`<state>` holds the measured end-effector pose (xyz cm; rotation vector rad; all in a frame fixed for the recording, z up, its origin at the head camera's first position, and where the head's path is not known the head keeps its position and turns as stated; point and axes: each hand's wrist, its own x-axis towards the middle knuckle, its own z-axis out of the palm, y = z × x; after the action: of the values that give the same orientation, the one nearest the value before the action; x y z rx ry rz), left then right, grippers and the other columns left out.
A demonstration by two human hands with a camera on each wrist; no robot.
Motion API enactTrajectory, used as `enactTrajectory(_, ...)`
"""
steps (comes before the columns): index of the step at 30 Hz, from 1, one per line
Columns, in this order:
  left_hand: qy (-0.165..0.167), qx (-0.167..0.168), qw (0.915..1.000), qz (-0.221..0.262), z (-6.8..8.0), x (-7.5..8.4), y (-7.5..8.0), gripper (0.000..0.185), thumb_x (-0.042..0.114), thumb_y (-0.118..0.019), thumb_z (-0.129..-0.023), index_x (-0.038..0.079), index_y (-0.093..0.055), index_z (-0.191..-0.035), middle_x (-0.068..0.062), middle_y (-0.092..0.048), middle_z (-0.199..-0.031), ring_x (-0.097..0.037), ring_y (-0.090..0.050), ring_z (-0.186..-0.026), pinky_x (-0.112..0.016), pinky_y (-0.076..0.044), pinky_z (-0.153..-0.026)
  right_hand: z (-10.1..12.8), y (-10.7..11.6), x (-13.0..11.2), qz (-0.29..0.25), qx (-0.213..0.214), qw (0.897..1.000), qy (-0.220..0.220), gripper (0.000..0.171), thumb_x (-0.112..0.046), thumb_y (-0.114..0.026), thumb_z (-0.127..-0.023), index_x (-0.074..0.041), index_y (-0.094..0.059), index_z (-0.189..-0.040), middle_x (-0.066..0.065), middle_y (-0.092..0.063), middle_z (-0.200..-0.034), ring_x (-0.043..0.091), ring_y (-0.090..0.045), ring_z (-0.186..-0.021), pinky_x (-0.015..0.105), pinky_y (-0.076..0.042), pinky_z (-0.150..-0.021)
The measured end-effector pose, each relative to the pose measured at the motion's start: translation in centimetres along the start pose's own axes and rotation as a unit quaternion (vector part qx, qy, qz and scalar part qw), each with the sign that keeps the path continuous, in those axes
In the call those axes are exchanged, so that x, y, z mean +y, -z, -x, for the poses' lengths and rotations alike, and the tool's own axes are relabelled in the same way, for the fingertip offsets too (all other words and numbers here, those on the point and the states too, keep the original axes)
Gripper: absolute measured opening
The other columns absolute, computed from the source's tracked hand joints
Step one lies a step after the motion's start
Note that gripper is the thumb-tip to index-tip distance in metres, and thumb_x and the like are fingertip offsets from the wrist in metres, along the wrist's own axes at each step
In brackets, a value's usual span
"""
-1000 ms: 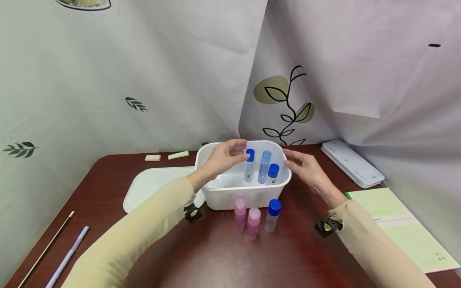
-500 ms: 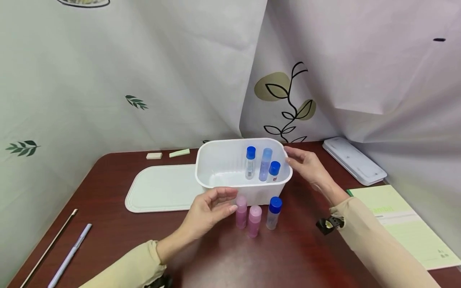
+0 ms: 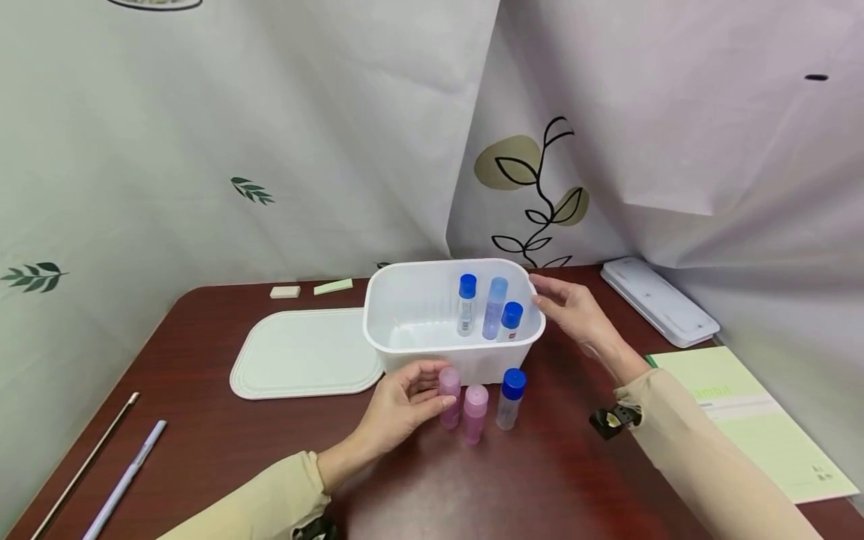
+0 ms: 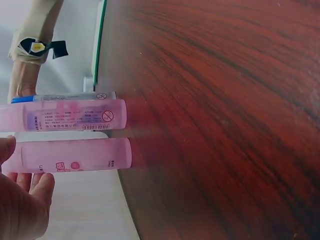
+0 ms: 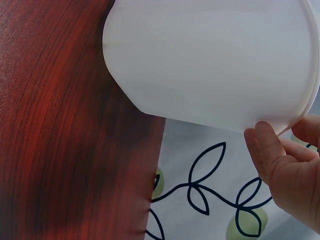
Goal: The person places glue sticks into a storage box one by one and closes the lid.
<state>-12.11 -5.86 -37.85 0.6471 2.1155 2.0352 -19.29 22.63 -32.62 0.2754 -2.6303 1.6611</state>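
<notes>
In the head view, my left hand has its thumb in front of the left pink glue stick and fingers behind, pinching it near the cap as it stands upright on the table. A second pink glue stick and a clear one with a blue cap stand just to its right. My right hand touches the right rim of the white box from outside, fingers extended. Inside the box stand two blue-capped glue sticks and a pale blue glue stick.
Left of the box lies a white lid, with an eraser and a pale green strip behind it. A pen and a thin rod lie left. A pencil case and notebook lie right.
My left hand has come out from over the box and down to the left pink glue stick, closing in on it from the left. My right hand has stayed at the box's right rim.
</notes>
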Motion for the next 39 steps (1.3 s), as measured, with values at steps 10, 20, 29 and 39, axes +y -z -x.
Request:
enactTrajectory(10, -0.01, -0.033, 0.9975, -0.061, -0.4, 3.0, 1.2, 0.033, 0.006, -0.074, -0.079, -0.001, -0.062, -0.109, -0.016, -0.066, -0.102, -0.016, -0.065, -0.093, -0.032, -0.055, -0.083, 0.0, 0.3, -0.3, -0.01, -0.009, 1.0, -0.002, 0.046, -0.009, -0.052, -0.096, 0.006, -0.04, -0.138, 0.027, -0.046, -0.137, 0.038, -0.054, -0.116, 0.031, -0.049, -0.092)
enactTrajectory(20, -0.074, 0.009, 0.9971, -0.014, -5.8, 11.4, 3.4, 0.033, -0.003, -0.066, -0.083, -0.006, -0.057, -0.114, -0.006, -0.063, -0.093, -0.014, -0.064, -0.083, -0.028, -0.055, -0.079, 0.0, 0.2, -0.2, -0.013, -0.011, 1.0, -0.003, 0.047, -0.011, -0.052, -0.097, 0.006, -0.04, -0.138, 0.026, -0.046, -0.137, 0.038, -0.053, -0.117, 0.026, -0.05, -0.091)
enactTrajectory(29, -0.061, 0.019, 0.997, -0.045, -9.9, 8.0, 2.4, 0.031, 0.001, -0.067, -0.085, -0.004, -0.057, -0.114, -0.018, -0.063, -0.103, -0.015, -0.063, -0.086, -0.025, -0.054, -0.081, 0.0, 0.1, -0.1, -0.015, -0.009, 1.0, -0.002, 0.045, -0.009, -0.052, -0.096, 0.006, -0.041, -0.137, 0.026, -0.047, -0.136, 0.038, -0.054, -0.116, 0.027, -0.05, -0.09)
enactTrajectory(39, 0.022, -0.018, 0.9948, -0.098, -11.7, 4.1, 0.8, 0.031, 0.004, -0.068, -0.085, -0.001, -0.057, -0.114, -0.017, -0.062, -0.107, -0.023, -0.062, -0.097, -0.031, -0.053, -0.087, -0.1, 0.2, 0.0, -0.01, -0.006, 1.0, -0.003, 0.045, -0.01, -0.052, -0.096, 0.005, -0.041, -0.138, 0.026, -0.048, -0.136, 0.037, -0.054, -0.116, 0.039, -0.047, -0.095)
